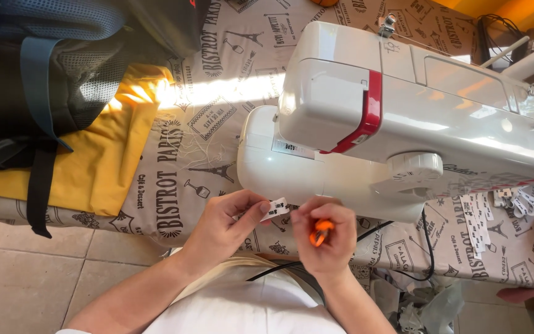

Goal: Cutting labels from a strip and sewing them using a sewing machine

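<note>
Two hands work a small white label at the near edge of a tabletop, just in front of one white sewing machine.

At far left one dark backpack (pixel 38 80) lies on one yellow cloth (pixel 103 161), both on the printed tablecloth (pixel 174 179) covering the tabletop. Moving right, the left hand (pixel 227 222) has its fingers closed, pinching the one small white label (pixel 275 208) by its left end; the label sits between the two hands, just before the machine's base. The right hand (pixel 324 238) is curled shut around one orange-handled tool (pixel 321 232), mostly hidden in the fist, so its kind is hard to tell. The sewing machine (pixel 403 117), with a red stripe, stands behind and hides the tabletop beyond. A black cable (pixel 366 234) runs under the right hand. At right, a loose pile of more white labels (pixel 495 207), too jumbled to count, lies near the cut-off edge.
</note>
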